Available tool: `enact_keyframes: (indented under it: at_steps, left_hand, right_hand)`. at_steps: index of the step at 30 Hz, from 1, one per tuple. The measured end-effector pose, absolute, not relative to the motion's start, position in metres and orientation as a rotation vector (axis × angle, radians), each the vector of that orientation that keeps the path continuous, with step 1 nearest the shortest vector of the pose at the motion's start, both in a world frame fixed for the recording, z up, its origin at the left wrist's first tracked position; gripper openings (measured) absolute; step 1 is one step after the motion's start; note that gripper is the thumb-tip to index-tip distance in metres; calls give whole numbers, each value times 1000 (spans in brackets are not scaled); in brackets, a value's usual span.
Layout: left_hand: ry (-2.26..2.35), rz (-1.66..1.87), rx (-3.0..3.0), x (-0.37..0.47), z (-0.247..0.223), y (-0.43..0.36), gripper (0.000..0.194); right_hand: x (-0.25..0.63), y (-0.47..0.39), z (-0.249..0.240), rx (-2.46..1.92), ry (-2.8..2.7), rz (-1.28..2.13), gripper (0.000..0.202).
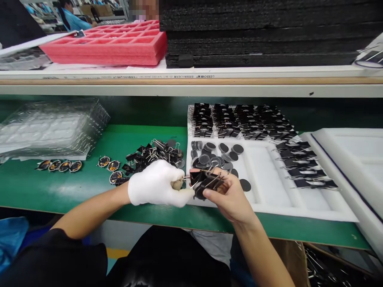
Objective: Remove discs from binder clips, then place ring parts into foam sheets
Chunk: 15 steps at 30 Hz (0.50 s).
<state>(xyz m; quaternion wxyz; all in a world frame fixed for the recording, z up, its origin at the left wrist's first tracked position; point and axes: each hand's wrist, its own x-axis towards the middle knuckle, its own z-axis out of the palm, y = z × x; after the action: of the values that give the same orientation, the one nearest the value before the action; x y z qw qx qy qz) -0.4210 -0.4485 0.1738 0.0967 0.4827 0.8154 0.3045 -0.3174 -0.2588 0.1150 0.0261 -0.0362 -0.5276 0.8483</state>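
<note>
My left hand (pixel 160 184), in a white glove, pinches the wire handles at the left end of a cluster of black binder clips (pixel 206 179). Bare fingers of my right hand (pixel 235 197) are closed around the same cluster, with a dark round piece partly visible among the clips. The exact grip is partly hidden. Just beyond lies a heap of loose binder clips (pixel 149 155) on the green table (pixel 98 191). Grey-black discs (pixel 220 159) are scattered in the white foam tray (pixel 260 171), close to my right hand. Rows of clipped pieces (pixel 242 121) fill the tray's far side.
Small round pieces with amber-coloured middles (pixel 64 166) sit at left, before stacked clear plastic trays (pixel 50 127). A shelf (pixel 179 81) crosses above, carrying pink foam (pixel 104 52) and black foam sheets (pixel 269 36). Another white tray (pixel 356 159) stands right. A person (pixel 74 18) sits far behind.
</note>
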Motion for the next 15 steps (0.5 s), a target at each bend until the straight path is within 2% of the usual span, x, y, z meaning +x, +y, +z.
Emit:
enact_keyframes:
  at_steps: [6,15]
  left_hand:
    - [2290,1052,1279,-414,160,-458,38]
    - [2266,1031,1149,-402,155,-456,35]
  right_hand:
    - [-325,-273,113,-508,-1213,2507,30]
    - [-326,-279,112,-514,-1242,2543,36]
